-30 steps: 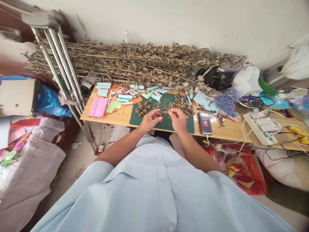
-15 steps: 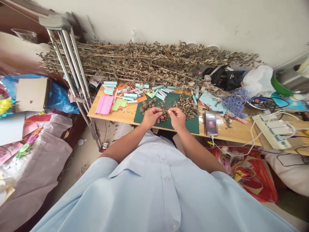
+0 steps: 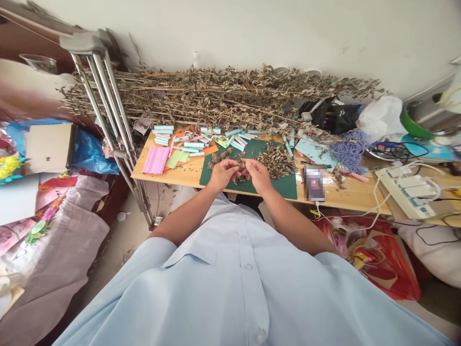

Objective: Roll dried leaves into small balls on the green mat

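Over the dark green mat [image 3: 288,189], my left hand [image 3: 221,175] and my right hand [image 3: 260,177] are close together with bent, pinching fingers. Between their fingertips is a small bit of dried leaves [image 3: 242,165], partly hidden by the fingers. Just beyond my left hand lie several brown, rounded clumps of dried leaves [image 3: 220,156]. A loose pile of dried leaves [image 3: 276,160] spreads on the mat to the right of my right hand.
Long dried plant stalks [image 3: 201,91] lie along the wall. Rolled blue and pink papers [image 3: 194,145] are at left, a phone [image 3: 314,184] and power strip [image 3: 405,192] at right. Metal crutches [image 3: 108,101] stand at the table's left end.
My right hand has shifted slightly left, toward my left hand. The fingertips now meet around the bit of dried leaves. The view has tilted a little.
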Demonstrator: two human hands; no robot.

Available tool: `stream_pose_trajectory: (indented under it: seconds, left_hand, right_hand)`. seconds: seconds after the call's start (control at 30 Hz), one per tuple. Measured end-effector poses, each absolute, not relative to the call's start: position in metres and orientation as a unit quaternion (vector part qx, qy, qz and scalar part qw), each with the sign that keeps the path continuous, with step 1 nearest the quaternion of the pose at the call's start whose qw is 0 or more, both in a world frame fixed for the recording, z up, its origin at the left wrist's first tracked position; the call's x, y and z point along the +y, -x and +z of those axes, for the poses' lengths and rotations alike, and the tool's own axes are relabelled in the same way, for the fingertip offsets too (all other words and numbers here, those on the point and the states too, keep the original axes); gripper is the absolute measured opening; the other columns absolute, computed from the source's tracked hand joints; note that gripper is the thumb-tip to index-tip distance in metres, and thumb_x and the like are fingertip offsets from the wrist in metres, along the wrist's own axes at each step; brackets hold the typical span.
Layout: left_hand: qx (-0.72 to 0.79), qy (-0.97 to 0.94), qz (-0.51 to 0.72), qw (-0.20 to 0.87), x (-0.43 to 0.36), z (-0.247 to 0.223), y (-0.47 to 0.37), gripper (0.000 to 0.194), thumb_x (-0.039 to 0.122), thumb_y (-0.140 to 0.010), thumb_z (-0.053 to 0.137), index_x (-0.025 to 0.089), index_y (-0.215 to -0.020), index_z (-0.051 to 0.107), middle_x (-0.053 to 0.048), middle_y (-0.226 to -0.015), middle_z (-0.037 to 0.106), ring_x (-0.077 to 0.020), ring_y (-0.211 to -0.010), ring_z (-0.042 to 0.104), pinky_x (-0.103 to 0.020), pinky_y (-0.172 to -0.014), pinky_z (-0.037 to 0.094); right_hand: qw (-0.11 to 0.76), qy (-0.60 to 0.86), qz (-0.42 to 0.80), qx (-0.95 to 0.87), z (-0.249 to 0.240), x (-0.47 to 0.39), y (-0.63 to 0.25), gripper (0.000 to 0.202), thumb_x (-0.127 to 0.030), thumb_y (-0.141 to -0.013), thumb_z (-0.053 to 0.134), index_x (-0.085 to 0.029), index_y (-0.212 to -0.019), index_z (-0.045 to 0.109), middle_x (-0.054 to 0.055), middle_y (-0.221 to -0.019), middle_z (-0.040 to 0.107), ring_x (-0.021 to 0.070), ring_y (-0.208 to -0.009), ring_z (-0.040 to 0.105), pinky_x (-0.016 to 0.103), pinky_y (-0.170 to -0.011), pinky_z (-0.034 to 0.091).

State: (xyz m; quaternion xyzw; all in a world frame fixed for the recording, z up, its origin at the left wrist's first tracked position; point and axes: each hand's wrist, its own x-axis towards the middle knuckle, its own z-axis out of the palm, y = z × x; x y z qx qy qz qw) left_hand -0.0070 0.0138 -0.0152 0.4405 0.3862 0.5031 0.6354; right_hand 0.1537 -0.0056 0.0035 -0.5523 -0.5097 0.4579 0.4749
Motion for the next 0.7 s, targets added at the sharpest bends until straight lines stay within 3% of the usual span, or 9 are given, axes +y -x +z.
stream_pose_trajectory:
  seconds: [0.23,0.57,0.7]
  left_hand:
    - [0.377,-0.45,0.491,0.644,0.012,-0.01,0.007,0.027,0.029,-0.074,0.081,0.014,-0.087,0.064,0.001,-0.068,0.065,-0.0136,-0.06,0.067,-0.021,-0.044,0.047]
    - [0.411,-0.449,0.464,0.644,0.012,-0.009,0.012,0.028,0.03,-0.074,0.082,0.014,-0.086,0.063,0.001,-0.063,0.066,-0.0142,-0.058,0.068,-0.021,-0.045,0.046]
    - [0.417,-0.442,0.46,0.647,0.013,-0.01,0.015,0.028,0.03,-0.074,0.082,0.014,-0.087,0.064,-0.001,-0.062,0.067,-0.0142,-0.056,0.067,-0.021,-0.044,0.045]
  right_hand:
    - [0.462,0.539,0.547,-0.444,0.011,0.0,-0.15,0.042,-0.058,-0.066,0.084,-0.021,-0.076,0.068,-0.001,-0.064,0.064,0.0132,-0.057,0.056,0.025,-0.046,0.038]
    - [0.496,0.569,0.516,-0.404,0.001,0.011,-0.162,0.036,-0.055,-0.067,0.08,-0.022,-0.073,0.066,-0.002,-0.062,0.062,0.0129,-0.053,0.055,0.025,-0.045,0.037]
    - [0.487,0.598,0.461,-0.44,-0.002,0.012,-0.166,0.033,-0.049,-0.072,0.077,-0.021,-0.087,0.073,-0.002,-0.063,0.064,0.0142,-0.054,0.057,0.027,-0.048,0.042]
